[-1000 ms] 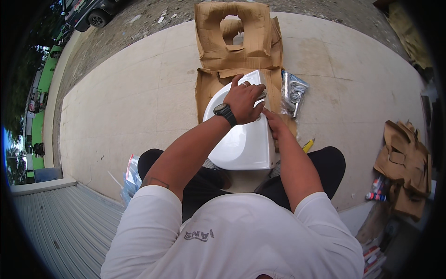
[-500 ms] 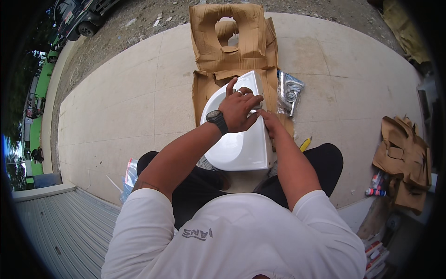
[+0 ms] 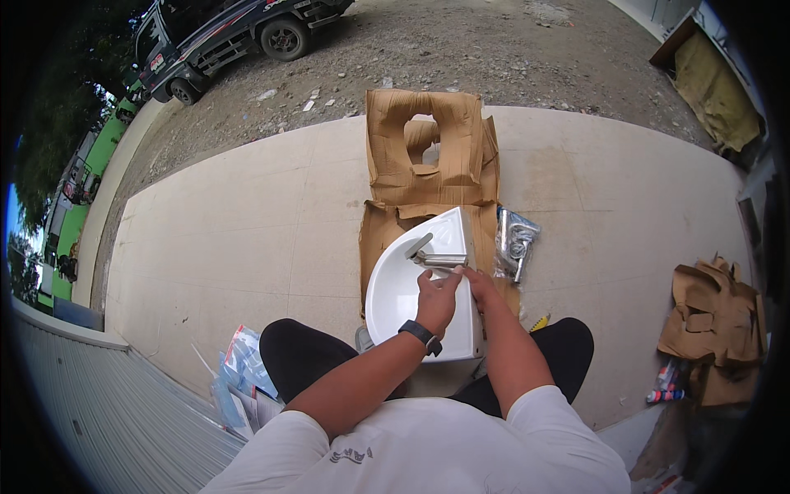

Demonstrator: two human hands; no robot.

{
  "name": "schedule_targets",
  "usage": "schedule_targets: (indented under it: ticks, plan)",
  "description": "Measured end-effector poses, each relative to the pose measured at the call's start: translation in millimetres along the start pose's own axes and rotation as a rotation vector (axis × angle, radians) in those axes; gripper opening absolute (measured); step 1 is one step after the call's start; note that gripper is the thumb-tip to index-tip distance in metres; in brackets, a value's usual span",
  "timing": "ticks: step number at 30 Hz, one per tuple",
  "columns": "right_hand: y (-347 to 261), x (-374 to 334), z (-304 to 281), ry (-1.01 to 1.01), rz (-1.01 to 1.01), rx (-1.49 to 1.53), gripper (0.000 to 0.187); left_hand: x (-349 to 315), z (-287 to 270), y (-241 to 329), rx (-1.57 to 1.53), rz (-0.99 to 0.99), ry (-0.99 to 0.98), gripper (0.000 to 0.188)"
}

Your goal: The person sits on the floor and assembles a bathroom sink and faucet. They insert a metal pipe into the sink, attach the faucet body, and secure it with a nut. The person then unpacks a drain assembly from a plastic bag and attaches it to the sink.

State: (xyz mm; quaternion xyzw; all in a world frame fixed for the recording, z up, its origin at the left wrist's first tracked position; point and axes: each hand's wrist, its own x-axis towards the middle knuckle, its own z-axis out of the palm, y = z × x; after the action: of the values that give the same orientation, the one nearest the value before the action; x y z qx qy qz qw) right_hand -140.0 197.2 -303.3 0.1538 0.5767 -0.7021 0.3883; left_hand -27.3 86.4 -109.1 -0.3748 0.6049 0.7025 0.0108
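A white ceramic washbasin rests between my knees, its straight side to the right. Across its tap ledge lies a chrome faucet with a flat lever pointing up and left. My left hand, a dark watch on its wrist, is over the basin, with bent fingertips closed at the near side of the faucet's base. From the right edge of the basin, my right hand reaches in with its fingertips at the faucet's right end; its lower fingers are partly hidden.
Cut brown cardboard stands and lies behind the basin. To the right are a plastic bag of chrome fittings, a yellow tool and more cardboard. Plastic packaging is by my left knee. A truck stands beyond the tiled floor.
My left hand has come down toward me from over the faucet, leaving its lever and body in sight. My right hand stays by the faucet. The view has tilted up, showing more truck.
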Motion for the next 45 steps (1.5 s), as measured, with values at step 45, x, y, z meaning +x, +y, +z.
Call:
schedule_targets:
  ticks: [45]
  plan:
    - [-7,-11,6,-0.115,0.029,0.029,0.065,63,-37,6,0.178,-0.235,-0.429,0.067]
